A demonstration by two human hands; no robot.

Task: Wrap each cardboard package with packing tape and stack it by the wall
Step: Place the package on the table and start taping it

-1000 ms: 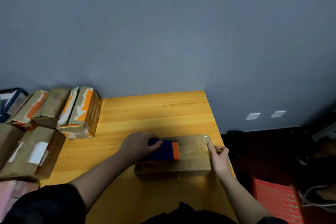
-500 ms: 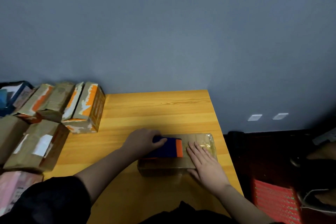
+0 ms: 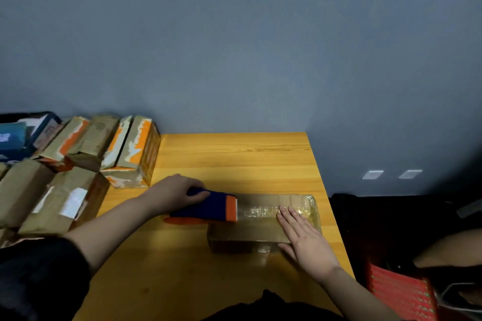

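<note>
The right hand (image 3: pixel 305 240) lies flat, fingers straight, on the near right end of the package (image 3: pixel 263 219), which sits on the tabletop (image 3: pixel 234 161) with its long axis left-right. The left hand (image 3: pixel 174 191) grips the tape dispenser (image 3: pixel 206 207) at the package's left end, tape stretching rightward; the stacked packages (image 3: pixel 130 151) lie farther left, by the wall (image 3: pixel 234 47).

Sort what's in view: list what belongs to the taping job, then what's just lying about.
Job: cardboard package, tape dispenser gripped by left hand, clear tape strip, right hand pressing flat, boxes by the wall.

Lying about: red mat, wall sockets, blue box.
</note>
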